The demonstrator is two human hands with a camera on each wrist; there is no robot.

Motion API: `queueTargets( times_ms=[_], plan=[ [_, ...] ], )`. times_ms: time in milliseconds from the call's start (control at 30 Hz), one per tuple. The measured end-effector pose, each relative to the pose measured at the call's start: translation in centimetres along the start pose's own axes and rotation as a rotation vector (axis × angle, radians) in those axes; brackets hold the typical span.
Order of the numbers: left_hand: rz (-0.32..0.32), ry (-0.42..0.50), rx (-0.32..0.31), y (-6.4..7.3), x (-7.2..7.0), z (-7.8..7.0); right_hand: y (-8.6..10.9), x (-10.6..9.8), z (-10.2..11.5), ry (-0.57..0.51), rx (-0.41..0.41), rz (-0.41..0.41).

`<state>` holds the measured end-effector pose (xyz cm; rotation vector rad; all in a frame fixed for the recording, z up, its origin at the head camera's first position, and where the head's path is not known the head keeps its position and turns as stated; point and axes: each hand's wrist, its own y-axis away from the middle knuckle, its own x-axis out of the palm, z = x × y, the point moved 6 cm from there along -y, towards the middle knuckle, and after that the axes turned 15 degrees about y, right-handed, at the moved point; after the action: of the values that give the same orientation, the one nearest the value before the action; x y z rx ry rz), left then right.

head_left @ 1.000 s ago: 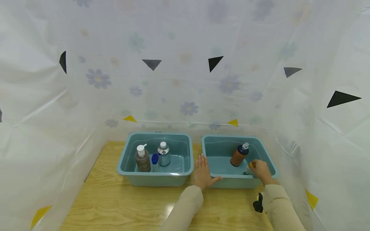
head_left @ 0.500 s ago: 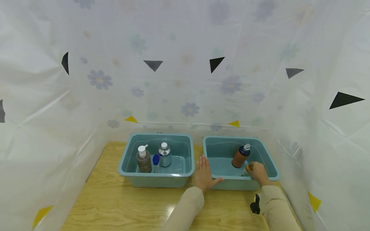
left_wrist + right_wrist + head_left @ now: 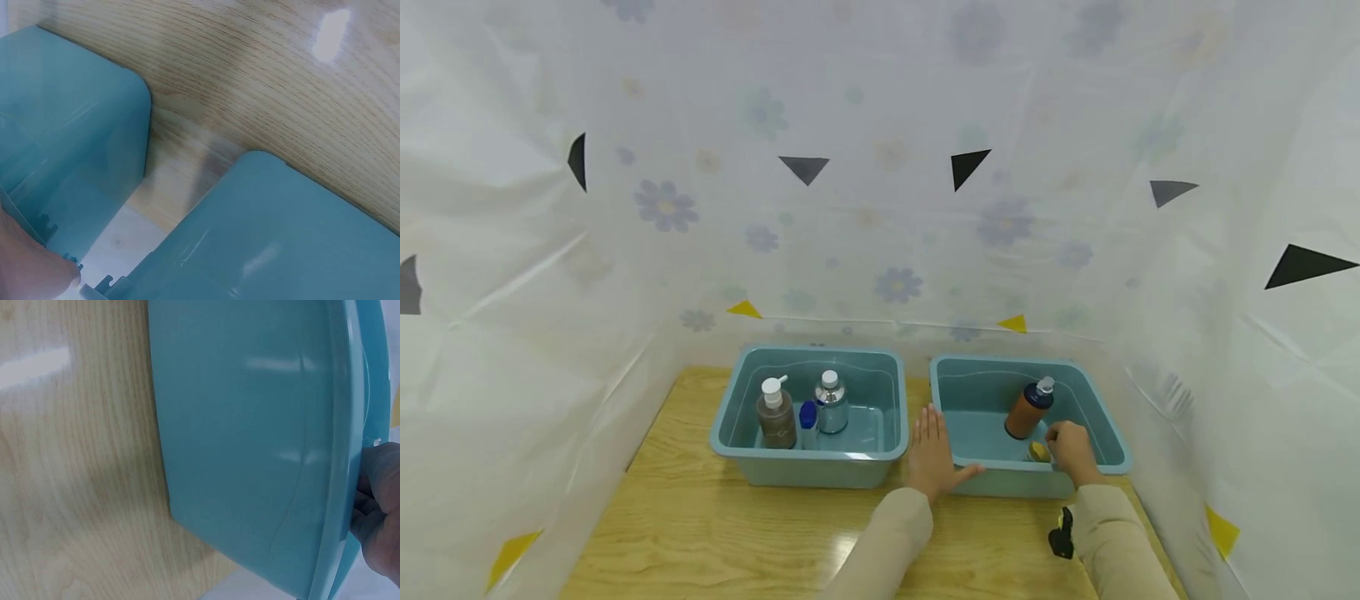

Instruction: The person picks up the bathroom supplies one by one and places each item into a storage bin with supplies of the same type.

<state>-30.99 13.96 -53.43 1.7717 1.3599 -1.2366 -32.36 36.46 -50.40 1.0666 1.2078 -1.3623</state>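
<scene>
My left hand (image 3: 932, 458) lies with straight fingers on the left rim of the right blue-green bin (image 3: 985, 477), thumb spread along its front rim. In the left wrist view part of that hand (image 3: 31, 265) shows at the lower left. My right hand (image 3: 1072, 454) reaches over the front rim into the same bin, fingers loosely bent, just right of a small yellow-capped bottle (image 3: 1039, 452). The right wrist view shows the hand (image 3: 381, 506) over the rim, fingertips partly hidden. Behind the small bottle leans a brown pump bottle (image 3: 1024, 417) with a dark top.
The left blue-green bin (image 3: 812, 471) holds a brown pump bottle (image 3: 777, 421) with a white pump, a blue-capped bottle (image 3: 808, 421) and a silvery white-capped bottle (image 3: 832, 408). Both bins stand on a wooden table (image 3: 715, 533). White sheeting (image 3: 880, 233) surrounds it.
The right hand has let go of the small yellow-capped bottle, which stands in the right bin near the front wall. The left hand keeps its place on the rim.
</scene>
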Motion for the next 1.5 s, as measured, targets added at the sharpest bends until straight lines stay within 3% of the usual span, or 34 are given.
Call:
queueTargets(
  times_ms=[100, 200, 500, 767, 967, 1500],
  plan=[
    [0.000, 0.009, 0.004, 0.0, 0.1, -0.1, 0.1, -0.7, 0.0, -0.004, -0.006, -0.075],
    [-0.001, -0.004, 0.006, 0.0, 0.0, -0.2, 0.0, -0.8, -0.1, -0.009, -0.016, -0.102],
    [0.002, -0.037, -0.001, -0.1, -0.1, 0.0, 0.6, -0.9, -0.6, -0.018, 0.011, -0.097],
    [0.012, 0.014, 0.005, -0.1, -0.4, 0.0, 1.2, -1.5, -1.4, -0.051, 0.083, -0.106],
    [0.017, 0.017, -0.005, -0.1, -0.4, 0.0, 1.9, -2.2, -1.9, -0.045, 0.107, -0.180],
    [-0.010, 0.025, 0.009, 0.0, 0.1, 0.0, 4.8, -3.3, -2.4, -0.064, 0.052, -0.373]
  ],
)
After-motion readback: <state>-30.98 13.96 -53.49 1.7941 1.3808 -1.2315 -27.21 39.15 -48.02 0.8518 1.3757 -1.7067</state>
